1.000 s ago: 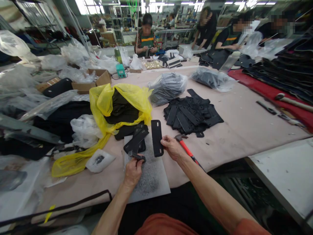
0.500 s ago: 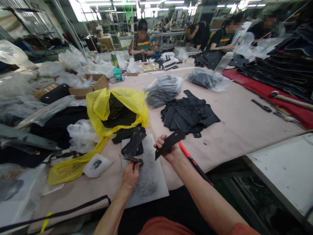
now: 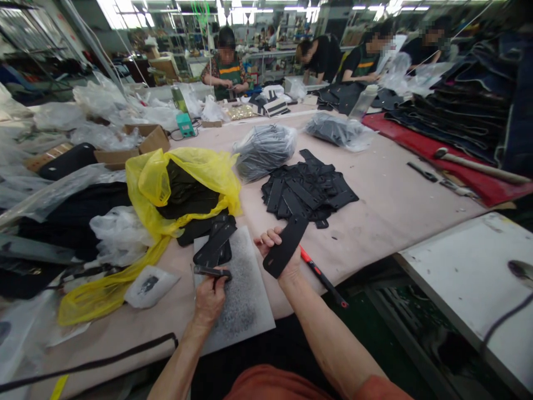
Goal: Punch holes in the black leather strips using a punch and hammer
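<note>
My left hand (image 3: 209,300) is closed around a dark, narrow tool (image 3: 211,271); its exact kind does not show. It hovers over the left side of a speckled pale board (image 3: 245,311). My right hand (image 3: 290,265) grips a flat black strip (image 3: 286,247) with small holes near its ends, held tilted above the board's right edge. Several similar black strips (image 3: 216,241) lie stacked on the board's far left corner. Beyond my right hand is a loose heap of black strips (image 3: 308,191). A red and black tool handle (image 3: 320,272) rests just right of my right wrist.
A yellow plastic bag (image 3: 141,183) with dark pieces stands at left. Clear bags of dark parts (image 3: 266,153) sit behind the heap. A hammer (image 3: 478,166) lies on red cloth at right. Several people (image 3: 227,69) work across the table.
The black strip in my right hand has turned, showing more of its flat face. The view has shifted slightly right. My left hand still holds the dark tool.
</note>
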`<state>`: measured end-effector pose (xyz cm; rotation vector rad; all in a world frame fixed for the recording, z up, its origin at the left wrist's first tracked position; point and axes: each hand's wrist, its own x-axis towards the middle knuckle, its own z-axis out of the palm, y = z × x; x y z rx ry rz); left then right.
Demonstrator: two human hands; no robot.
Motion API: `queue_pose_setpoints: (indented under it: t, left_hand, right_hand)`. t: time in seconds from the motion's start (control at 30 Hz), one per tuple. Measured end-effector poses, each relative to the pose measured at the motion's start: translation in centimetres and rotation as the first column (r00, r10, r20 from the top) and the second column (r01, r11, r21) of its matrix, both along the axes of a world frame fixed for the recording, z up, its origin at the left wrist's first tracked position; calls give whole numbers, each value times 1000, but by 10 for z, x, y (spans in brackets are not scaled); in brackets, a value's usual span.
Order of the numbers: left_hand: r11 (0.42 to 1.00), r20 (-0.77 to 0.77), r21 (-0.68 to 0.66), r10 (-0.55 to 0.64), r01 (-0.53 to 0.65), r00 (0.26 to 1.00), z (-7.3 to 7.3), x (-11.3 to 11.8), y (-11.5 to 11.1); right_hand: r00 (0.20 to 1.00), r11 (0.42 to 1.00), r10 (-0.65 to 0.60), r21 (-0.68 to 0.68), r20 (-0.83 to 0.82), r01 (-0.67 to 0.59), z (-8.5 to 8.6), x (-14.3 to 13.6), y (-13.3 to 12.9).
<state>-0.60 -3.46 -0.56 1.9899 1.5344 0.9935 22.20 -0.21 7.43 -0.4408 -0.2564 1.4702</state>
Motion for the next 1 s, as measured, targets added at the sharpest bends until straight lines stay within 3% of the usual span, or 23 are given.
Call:
queue_pose_setpoints:
  t: [0.17, 0.4, 0.53, 0.7, 0.77, 0.83, 0.93, 1.0]
  left_hand:
    - [1000, -17, 13, -1, 1, 1000, 1, 0, 1]
    - [997, -106, 76, 23, -15, 994, -8, -3, 4]
    - [995, -130, 100, 17, -4, 991, -10, -4, 6]
    - [995, -142, 102, 8, 7, 990, -7, -4, 5]
    - [994, -122, 105, 9, 4, 992, -7, -3, 5]
    - [995, -97, 104, 8, 2, 995, -7, -2, 5]
    - [996, -53, 89, -2, 7, 999, -6, -2, 5]
    - [998, -23, 68, -7, 9, 1000, -5, -1, 3]
  right_hand:
    - [992, 999, 8, 35, -123, -4, -5, 6, -3]
    - [984, 998, 28, 56, -175, -19, -19, 13, -2]
    - [983, 993, 53, 110, -174, -34, -26, 18, -1]
    - [992, 996, 40, 83, -122, -30, -29, 21, -4]
    - [999, 999, 19, 41, -43, -17, -31, 21, -5]
    - [974, 994, -13, -99, 226, 36, -34, 21, -1]
    - [746, 931, 28, -288, 666, 222, -32, 32, 16]
    - [628, 896, 22, -294, 778, 332, -23, 49, 35]
